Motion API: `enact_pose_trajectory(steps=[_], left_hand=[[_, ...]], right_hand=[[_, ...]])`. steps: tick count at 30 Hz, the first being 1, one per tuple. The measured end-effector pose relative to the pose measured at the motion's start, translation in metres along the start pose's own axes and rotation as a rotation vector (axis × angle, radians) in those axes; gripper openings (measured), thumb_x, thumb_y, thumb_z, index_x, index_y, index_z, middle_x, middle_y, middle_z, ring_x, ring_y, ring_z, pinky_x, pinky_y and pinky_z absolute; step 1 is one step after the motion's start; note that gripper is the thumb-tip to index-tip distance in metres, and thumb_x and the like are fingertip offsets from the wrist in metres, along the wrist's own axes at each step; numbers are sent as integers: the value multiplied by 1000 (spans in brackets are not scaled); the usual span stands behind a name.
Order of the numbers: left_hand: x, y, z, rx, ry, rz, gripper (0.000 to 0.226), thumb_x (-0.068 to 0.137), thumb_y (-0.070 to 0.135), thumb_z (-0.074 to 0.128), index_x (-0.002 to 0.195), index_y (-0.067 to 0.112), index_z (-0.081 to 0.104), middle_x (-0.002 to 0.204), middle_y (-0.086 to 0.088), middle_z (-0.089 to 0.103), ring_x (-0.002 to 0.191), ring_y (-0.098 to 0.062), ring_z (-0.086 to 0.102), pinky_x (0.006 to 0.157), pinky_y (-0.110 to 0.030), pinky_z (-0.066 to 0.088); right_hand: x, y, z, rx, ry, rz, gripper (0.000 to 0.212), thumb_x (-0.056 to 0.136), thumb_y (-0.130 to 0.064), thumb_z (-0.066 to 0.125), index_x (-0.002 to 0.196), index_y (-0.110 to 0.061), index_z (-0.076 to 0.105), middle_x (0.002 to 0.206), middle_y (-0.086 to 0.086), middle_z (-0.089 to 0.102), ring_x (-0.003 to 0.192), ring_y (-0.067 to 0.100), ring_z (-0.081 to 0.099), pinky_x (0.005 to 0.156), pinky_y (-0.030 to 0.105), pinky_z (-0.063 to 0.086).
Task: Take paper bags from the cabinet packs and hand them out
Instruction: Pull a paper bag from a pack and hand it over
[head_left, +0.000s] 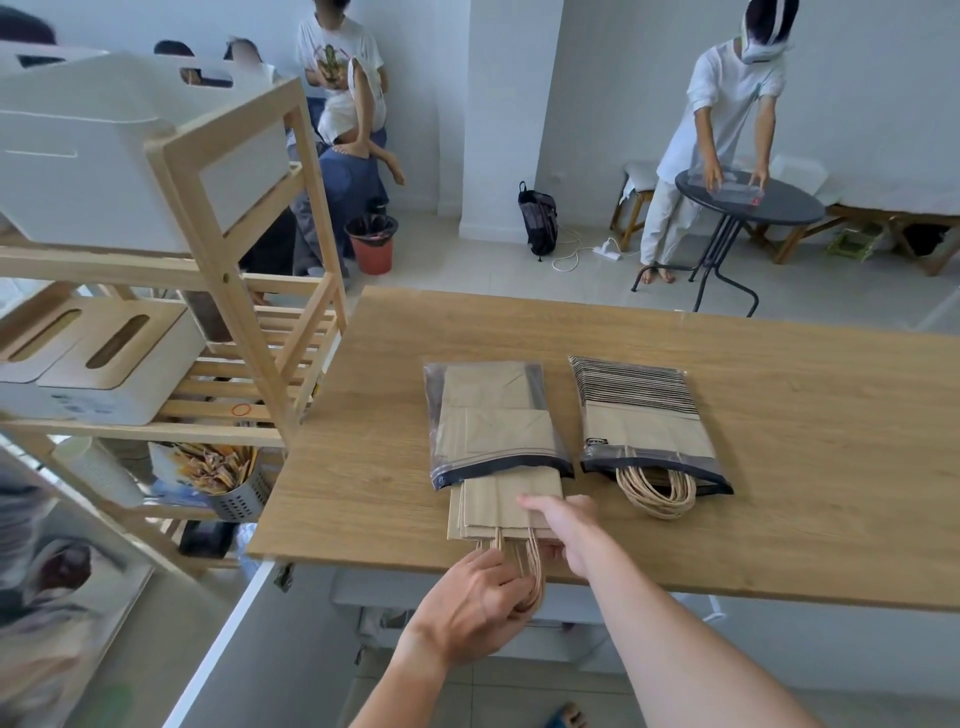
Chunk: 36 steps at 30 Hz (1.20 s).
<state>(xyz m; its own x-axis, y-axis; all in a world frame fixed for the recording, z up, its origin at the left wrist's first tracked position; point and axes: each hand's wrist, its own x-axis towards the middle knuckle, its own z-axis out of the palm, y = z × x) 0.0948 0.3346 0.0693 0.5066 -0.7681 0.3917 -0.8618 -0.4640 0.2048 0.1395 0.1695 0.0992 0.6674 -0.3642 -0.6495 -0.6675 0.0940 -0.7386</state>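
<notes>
Paper bags (506, 506) jut from the left pack (493, 421), long axis toward me; my left hand (475, 597) clamps their handles (532, 566), my right hand (566, 525) presses flat on the stack.

There is a single view, taken from the wearer's head and pitched forward and down. It looks across the light oak-grain wooden bench (779, 415), whose near edge runs just beyond the two bare forearms rising from the bottom of the frame, so the bench top sits close under the lens. The wide angle bows straight lines: the pale pine slatted shelf rack (249, 291) at the left leans and curves near the frame edge. Past the bench's far edge the view reaches the grey tiled floor, the white walls and a round black metal side table (748, 200), well apart from the bench.
</notes>
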Motion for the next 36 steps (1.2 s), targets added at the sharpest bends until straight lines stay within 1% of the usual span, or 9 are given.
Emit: enact_pose_trajectory(steps=[3,7,12,15,19,23,27,32,36], left_hand=[[-8,1,0,-123,-57,-103,35,89,50,58,91,16,67,81,2,61,63,-14,55,63,-25,50],[-2,5,-6,-242,129,-353,24,95,36,51,85,16,59,81,4,53,57,-11,49,55,-24,45],[13,11,4,-100,102,-935,30,91,39,49,114,21,52,121,-3,46,104,-21,52,83,-34,46],[19,23,10,-164,72,-1186,30,94,37,45,117,19,45,128,-9,40,108,-28,51,84,-40,47],[24,40,27,-240,99,-1020,19,97,29,40,109,15,40,104,-4,48,94,-23,52,81,-31,46],[36,60,41,-205,102,-998,29,93,34,24,99,14,45,98,-2,46,79,-12,37,74,-25,37],[58,85,50,-290,137,-957,18,94,28,29,94,16,42,91,3,40,76,-7,34,71,-24,38],[97,111,50,-486,159,-907,3,99,17,38,98,20,38,91,1,47,85,-13,46,77,-28,43],[119,104,56,-616,31,-927,7,102,25,36,105,21,41,102,-5,56,89,-15,48,77,-26,34]], right_hand=[[-4,3,-1,-65,-86,0,88,66,-29,88,136,-1,41,142,13,47,129,29,45,105,45,33],[-18,14,-3,-244,-181,-24,94,56,-40,87,131,-6,42,132,8,54,117,23,53,97,40,45],[-31,36,-16,-210,-244,-98,48,76,-23,80,119,-14,62,105,-1,73,99,16,68,92,40,53],[-39,40,-35,-204,-280,-108,40,76,-16,81,112,-17,65,102,-3,75,95,12,70,82,29,55],[-45,43,-67,-247,-295,-86,41,73,-15,83,108,-19,61,102,-5,72,95,11,67,75,26,53],[-44,44,-106,-158,-319,75,64,60,-4,89,110,-10,49,106,13,71,93,30,72,82,48,58],[-40,45,-148,-74,-381,160,85,46,0,89,120,0,48,106,24,70,93,39,70,80,52,57],[-41,33,-182,-42,-441,179,25,69,-2,70,93,3,64,78,18,68,65,29,65,65,36,49],[-34,12,-179,-141,-335,50,66,63,-12,75,122,2,48,100,15,66,86,28,67,67,38,55]])
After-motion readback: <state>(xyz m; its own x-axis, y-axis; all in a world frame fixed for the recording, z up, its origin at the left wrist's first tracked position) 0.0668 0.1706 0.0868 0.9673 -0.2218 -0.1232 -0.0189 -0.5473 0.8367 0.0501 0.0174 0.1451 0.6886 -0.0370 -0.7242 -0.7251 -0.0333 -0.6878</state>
